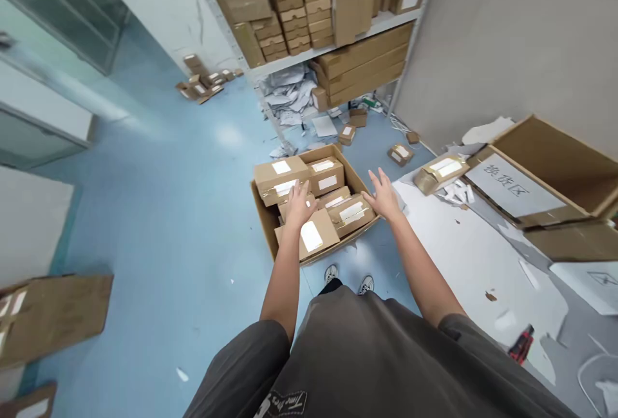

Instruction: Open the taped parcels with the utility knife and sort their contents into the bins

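In front of my feet, an open cardboard carton (263, 217) holds several small brown boxes with white labels. My left hand (299, 207) is over the boxes with its fingers spread. Beneath it are a labelled box (321, 232) at the near side and a larger box (270, 180) at the far left; whether it touches them I cannot tell. Off the carton's right rim, my right hand (383, 196) is stretched out with fingers apart and nothing in it. The nearest box to it is a taped one (351, 214) inside the carton.
A metal shelf (328, 49) of stacked boxes stands ahead, with crumpled paper (290, 93) beneath. To the right, a white-topped table (449, 257) bears a taped box (440, 173), a large open carton (516, 180) and a red-and-black cutter (521, 344). More cartons (58, 315) lie at left.
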The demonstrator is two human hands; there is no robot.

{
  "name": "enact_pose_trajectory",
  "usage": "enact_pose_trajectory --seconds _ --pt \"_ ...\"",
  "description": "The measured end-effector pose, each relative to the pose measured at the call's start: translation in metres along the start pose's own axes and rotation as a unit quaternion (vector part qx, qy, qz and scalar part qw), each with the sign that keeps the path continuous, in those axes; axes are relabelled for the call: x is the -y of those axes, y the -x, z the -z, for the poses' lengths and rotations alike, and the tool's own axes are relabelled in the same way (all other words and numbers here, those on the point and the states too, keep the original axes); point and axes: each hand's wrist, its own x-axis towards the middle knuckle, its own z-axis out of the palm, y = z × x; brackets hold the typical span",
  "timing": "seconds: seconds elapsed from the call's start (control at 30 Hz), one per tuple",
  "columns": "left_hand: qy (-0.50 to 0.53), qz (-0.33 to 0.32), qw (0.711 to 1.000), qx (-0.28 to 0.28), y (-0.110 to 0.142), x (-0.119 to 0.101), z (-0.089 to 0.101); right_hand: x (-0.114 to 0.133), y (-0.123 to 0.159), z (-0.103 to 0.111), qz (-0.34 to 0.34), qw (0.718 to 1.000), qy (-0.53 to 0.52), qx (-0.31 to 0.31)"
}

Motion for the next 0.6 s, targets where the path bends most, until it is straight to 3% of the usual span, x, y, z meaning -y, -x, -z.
enact_pose_trajectory --seconds 0.17,0.33,0.47,0.6 --pt "-0.001 0.113 0.993 -0.018 0.000 0.071 0.022 0.061 -0.062 -0.050 0.055 0.996 -0.018 0.074" --pt "0.017 0.193 0.981 -0.027 -0.036 0.147 0.029 0.105 -0.118 -0.107 0.052 0.990 -0.004 0.130" --pt "0.033 0.227 0.973 -0.015 -0.079 0.205 0.020 0.124 -0.161 -0.165 0.039 0.981 0.030 0.188" --pt "0.050 0.247 0.968 0.013 -0.116 0.248 -0.005 0.126 -0.198 -0.227 0.016 0.965 0.060 0.253"
